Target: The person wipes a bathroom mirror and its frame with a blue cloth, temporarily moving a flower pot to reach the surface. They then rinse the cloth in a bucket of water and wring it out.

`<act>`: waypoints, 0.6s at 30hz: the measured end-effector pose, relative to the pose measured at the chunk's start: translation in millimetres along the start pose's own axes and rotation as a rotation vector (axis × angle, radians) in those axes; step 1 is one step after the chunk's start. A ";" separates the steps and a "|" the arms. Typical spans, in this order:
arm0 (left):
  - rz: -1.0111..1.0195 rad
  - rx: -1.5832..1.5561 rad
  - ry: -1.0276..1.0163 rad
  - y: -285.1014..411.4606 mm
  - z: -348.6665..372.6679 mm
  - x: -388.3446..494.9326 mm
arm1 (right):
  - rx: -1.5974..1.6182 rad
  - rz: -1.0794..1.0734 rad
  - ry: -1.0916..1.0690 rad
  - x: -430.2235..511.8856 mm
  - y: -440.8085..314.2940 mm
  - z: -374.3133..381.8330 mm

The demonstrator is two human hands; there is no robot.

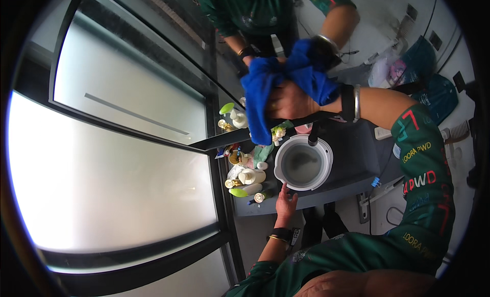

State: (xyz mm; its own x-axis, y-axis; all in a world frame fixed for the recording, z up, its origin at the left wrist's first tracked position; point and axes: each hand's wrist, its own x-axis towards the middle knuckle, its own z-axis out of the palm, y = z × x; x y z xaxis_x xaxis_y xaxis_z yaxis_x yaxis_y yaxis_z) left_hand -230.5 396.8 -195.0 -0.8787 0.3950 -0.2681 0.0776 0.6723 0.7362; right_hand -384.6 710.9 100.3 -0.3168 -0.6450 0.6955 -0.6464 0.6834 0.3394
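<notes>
My right hand (293,99) grips a blue cloth (257,92) and presses it to the mirror (375,48), which reflects the cloth and my arms. Below it, a white bucket (279,159) holding cloudy water stands in the dark grey sink (354,153), under a black faucet (313,136). My left hand (285,205) is at the counter's front edge, fingers apart and nothing in them. Its fingertips come close to the bucket's near rim; whether they touch it I cannot tell.
Left of the bucket crowd several bottles, among them a cream pump bottle (252,176), plus a cup (235,158) and a green cloth (263,154). Frosted glass (115,174) in black frames borders the left. At right are a comb (457,131) and a teal bag (440,97).
</notes>
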 end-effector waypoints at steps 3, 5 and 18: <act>-0.045 -0.087 -0.057 23.0 -8.7 -10.0 | -0.075 -0.094 -0.115 -22.0 -7.8 -23.8; 0.065 -0.274 -0.026 53.4 -28.5 -13.2 | 0.029 0.040 -0.131 -13.5 -5.7 -48.3; 0.559 -1.347 0.141 228.0 -209.9 -27.6 | 1.218 0.919 -0.372 128.1 -94.6 -56.2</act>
State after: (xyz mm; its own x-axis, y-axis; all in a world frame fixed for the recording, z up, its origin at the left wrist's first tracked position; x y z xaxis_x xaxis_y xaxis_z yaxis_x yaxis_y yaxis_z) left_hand -287.4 407.8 110.7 -0.9267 0.2857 0.2443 -0.0034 -0.6564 0.7544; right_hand -325.1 582.9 192.9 -0.9294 -0.3499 0.1176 -0.2353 0.3161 -0.9191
